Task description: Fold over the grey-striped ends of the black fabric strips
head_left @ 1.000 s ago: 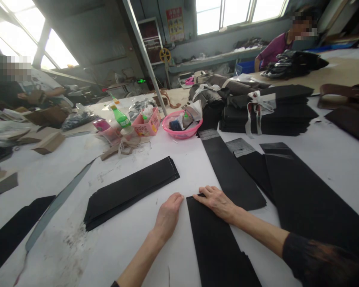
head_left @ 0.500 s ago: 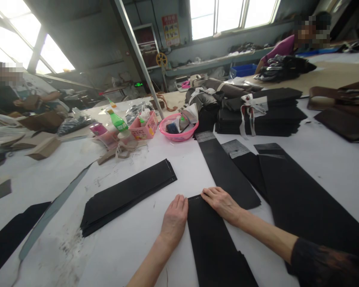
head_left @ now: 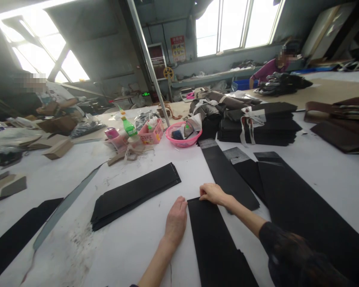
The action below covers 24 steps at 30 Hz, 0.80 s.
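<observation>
A long black strip of leather-like sheet (head_left: 212,235) lies in front of me, its far end between my hands. My left hand (head_left: 176,223) rests on the table beside the strip's far left corner, fingers stretched forward and close together. At the far edge, my right hand (head_left: 212,194) is closed, its bent fingers pinching the strip near the right corner. The strip seems to lie on other layers, as a stepped edge shows lower on its right side. To the left is a stack of similar black strips (head_left: 134,195), with light marks along its right end.
More black pieces (head_left: 227,175) lie right, beside a wide black panel (head_left: 305,207). Behind are a pink basin (head_left: 184,141), a pink box (head_left: 151,133), a green-labelled bottle (head_left: 128,126) and a tied black bundle (head_left: 257,129). Two people work farther off.
My right hand has shifted slightly left along the strip's far edge, its fingers now more bent. My left hand has turned a little onto its side. The view has tilted upward.
</observation>
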{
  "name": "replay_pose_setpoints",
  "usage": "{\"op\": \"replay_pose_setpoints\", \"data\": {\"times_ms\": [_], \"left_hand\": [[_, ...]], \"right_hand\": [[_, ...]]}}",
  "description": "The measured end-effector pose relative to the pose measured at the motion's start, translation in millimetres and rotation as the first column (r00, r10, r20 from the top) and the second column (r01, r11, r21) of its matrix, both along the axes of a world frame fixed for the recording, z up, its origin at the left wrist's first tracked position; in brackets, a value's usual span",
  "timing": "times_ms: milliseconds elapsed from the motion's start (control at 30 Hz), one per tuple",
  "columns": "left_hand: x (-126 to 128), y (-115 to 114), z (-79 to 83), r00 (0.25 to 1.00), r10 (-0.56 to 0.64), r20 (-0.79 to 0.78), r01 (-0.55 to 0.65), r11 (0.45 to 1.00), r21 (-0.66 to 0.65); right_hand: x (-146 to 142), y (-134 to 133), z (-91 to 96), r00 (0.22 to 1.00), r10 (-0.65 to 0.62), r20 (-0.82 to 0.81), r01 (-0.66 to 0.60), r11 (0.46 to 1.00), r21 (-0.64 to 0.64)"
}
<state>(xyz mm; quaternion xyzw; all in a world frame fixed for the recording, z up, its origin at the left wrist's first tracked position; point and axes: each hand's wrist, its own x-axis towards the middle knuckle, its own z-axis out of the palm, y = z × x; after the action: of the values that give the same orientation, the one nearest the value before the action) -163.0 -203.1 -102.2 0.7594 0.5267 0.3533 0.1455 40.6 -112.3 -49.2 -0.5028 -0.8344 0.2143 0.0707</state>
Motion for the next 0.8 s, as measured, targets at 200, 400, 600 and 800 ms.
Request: {"op": "replay_pose_setpoints", "data": {"times_ms": [200, 400, 600, 800], "left_hand": [[6.1, 1.0, 17.0, 0.909, 0.111, 0.403, -0.019, 0.974, -0.226], [29.8, -3.3, 45.2, 0.732, 0.149, 0.665, 0.154, 0.914, -0.374], [22.3, -14.7, 67.0, 0.531, 0.275, 0.802, 0.223, 0.867, -0.446], [14.9, -17.1, 77.4, 0.458, 0.302, 0.836, 0.24, 0.863, -0.444]], "right_hand": [[5.4, -6.8, 17.5, 0.985, -0.022, -0.173, 0.0, 0.992, -0.122], [9.2, -28.0, 50.6, 0.937, -0.044, -0.347, 0.003, 0.993, -0.119], [45.2, -24.5, 59.0, 0.893, -0.087, -0.442, -0.022, 0.972, -0.236], [58.2, -27.5, 68.4, 0.847, -0.118, -0.518, 0.019, 0.981, -0.193]]}}
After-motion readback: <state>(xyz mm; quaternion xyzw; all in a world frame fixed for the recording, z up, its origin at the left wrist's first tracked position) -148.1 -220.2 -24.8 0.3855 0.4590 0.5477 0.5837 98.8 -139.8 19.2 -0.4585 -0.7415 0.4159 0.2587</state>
